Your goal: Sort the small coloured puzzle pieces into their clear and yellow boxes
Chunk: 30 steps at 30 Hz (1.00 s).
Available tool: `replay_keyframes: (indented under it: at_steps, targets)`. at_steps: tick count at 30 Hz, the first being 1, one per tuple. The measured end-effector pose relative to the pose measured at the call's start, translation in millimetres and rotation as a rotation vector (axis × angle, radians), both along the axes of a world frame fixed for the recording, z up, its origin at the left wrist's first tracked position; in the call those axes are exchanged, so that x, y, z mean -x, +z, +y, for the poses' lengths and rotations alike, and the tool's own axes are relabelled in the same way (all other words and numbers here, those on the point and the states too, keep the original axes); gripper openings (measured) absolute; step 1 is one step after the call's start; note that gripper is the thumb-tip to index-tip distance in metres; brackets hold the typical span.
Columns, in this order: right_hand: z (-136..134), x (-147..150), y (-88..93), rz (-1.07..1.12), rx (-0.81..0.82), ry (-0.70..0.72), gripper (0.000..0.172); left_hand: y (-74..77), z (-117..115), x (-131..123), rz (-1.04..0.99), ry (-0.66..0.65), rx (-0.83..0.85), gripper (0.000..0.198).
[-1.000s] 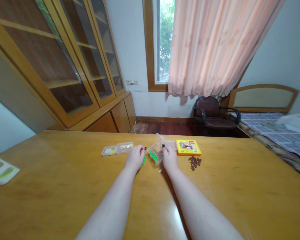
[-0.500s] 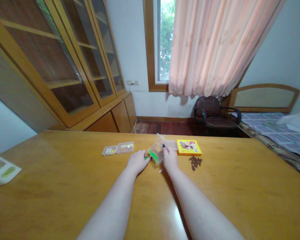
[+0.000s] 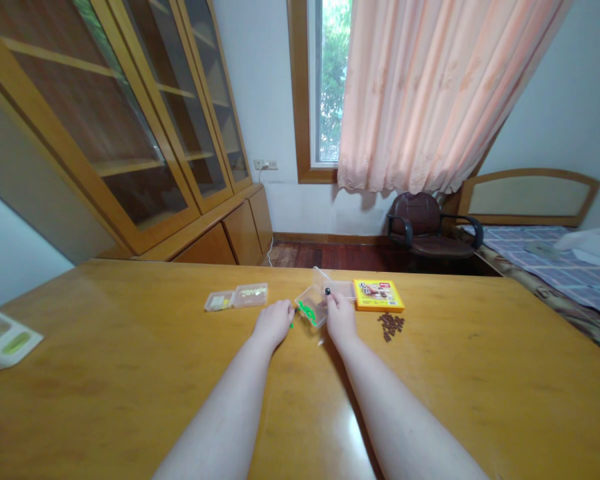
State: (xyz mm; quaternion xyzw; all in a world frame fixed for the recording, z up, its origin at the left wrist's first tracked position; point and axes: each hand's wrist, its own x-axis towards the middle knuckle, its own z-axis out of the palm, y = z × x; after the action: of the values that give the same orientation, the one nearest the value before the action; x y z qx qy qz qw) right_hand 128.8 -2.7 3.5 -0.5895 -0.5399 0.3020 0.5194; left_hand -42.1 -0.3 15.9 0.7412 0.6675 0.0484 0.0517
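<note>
My right hand [image 3: 341, 319] is closed on the rim of a clear plastic box [image 3: 319, 299], which it holds tilted with its open lid behind. Small bright green pieces [image 3: 307, 311] are gathered at the box's left side. To the left of the box, my left hand [image 3: 275, 321] is low over the table with its fingers curled together. A bit of green [image 3: 292, 325] shows beside its fingertips. Whatever those fingers hold, if anything, is hidden.
On the left lies another open clear box [image 3: 250, 295] with pale pieces. A yellow box [image 3: 379, 295] with printed pictures sits to the right, and a pile of small brown pieces [image 3: 391, 326] lies before it. A white-green object [image 3: 10, 340] stands at the table's left edge.
My left fingers have drawn in slightly away from the tilted box, and less green shows around their tips. My right hand and the box stay in place.
</note>
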Motion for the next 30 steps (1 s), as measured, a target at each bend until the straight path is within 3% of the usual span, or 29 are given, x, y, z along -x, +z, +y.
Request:
replay_keyframes:
  at_steps: [5,9,12,16,18,22,26,30]
  targets:
    - [-0.6,-0.2,1.1,0.009,-0.005,0.006,0.032,-1.2,2.1,1.7,-0.083,0.053,-0.017,0.026]
    - [-0.4,-0.2,1.3,0.011,-0.007,0.009,0.035,5.6,1.3,3.3,-0.275,0.097,-0.222,0.024]
    - [0.2,0.5,0.2,0.011,-0.016,0.010,0.034,10.8,-2.0,1.9,-0.402,0.010,-0.374,0.021]
    - [0.8,1.6,-1.4,0.009,-0.014,0.015,0.031,10.7,-5.0,-2.5,-0.466,-0.184,-0.359,0.017]
    - [1.0,1.8,-1.5,0.008,-0.013,0.013,0.031,9.6,-4.9,-3.1,-0.472,-0.199,-0.355,0.017]
    - [-0.1,0.9,0.2,0.003,-0.017,0.014,0.031,9.4,-3.3,0.7,-0.385,-0.006,-0.334,0.016]
    - [-2.7,0.1,3.8,-0.002,-0.009,0.014,0.031,9.7,-2.8,4.3,-0.146,0.228,-0.182,0.022]
    - [-3.8,0.3,5.6,-0.006,0.001,0.018,0.033,9.0,-4.2,4.1,-0.013,0.316,-0.021,0.038]
